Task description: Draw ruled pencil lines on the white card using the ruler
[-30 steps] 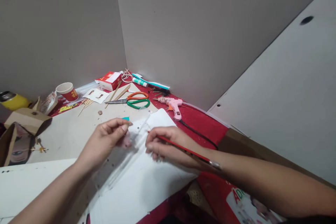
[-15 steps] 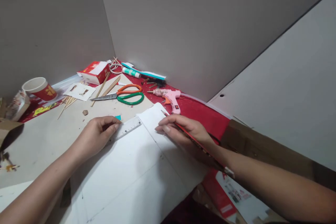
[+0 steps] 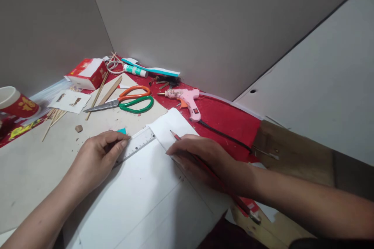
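Note:
A clear ruler (image 3: 142, 139) lies along the far left edge of a large white sheet (image 3: 137, 190) marked with thin drawn lines. My left hand (image 3: 97, 155) pinches the ruler's near part between thumb and fingers. In my right hand (image 3: 204, 159) is a red pencil (image 3: 238, 202), its sharpened tip pointing up and left just above the sheet's far corner. The tip looks apart from the paper. Beyond the ruler, a small blue scrap (image 3: 121, 130) shows by my left fingertips. Part of the pencil is hidden by my right fingers.
Orange-and-green-handled scissors (image 3: 136, 99) and a pink glue gun (image 3: 188, 103) with a black cord lie beyond the sheet. Further back are a red box (image 3: 87, 74), a glue tube (image 3: 136, 71) and wooden sticks (image 3: 54, 118). A paper cup (image 3: 20, 103) stands at left.
The view has shifted, so the table things sit further left. My right hand has drawn slightly nearer and the pencil tip has moved away from the glue gun. My left hand stays on the ruler.

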Motion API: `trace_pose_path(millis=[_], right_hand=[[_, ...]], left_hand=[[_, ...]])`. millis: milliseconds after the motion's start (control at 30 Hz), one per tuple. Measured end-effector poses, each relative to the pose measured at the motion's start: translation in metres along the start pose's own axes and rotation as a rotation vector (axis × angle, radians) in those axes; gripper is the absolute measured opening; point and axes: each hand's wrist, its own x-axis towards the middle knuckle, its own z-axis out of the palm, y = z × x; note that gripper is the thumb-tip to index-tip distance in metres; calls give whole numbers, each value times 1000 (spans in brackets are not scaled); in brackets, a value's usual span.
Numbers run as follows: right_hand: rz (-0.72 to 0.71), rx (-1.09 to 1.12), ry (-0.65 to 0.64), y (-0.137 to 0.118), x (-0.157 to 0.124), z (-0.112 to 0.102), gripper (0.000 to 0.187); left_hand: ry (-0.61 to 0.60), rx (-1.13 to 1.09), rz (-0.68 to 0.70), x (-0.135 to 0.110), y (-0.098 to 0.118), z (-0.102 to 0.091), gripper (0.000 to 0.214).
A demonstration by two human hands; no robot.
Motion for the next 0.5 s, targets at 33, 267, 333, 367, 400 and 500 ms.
trace_pose_path(millis=[33, 267, 333, 367, 400, 500], right_hand=[[-36, -17, 4, 0, 1, 0, 14], [-15, 0, 35, -2, 0, -2, 14], [37, 18, 32, -1, 0, -2, 15], [59, 30, 36, -1, -1, -2, 14], [76, 43, 45, 0, -1, -2, 14], [95, 81, 79, 2, -4, 1, 14]], left_hand=[[7, 11, 2, 1, 0, -2, 32], [201, 359, 352, -29, 1, -12, 27], [274, 574, 558, -50, 3, -2, 42], [279, 672, 619, -60, 4, 5, 55], [284, 768, 662, -68, 5, 12, 65], [308, 922, 727, -82, 8, 28, 74]])
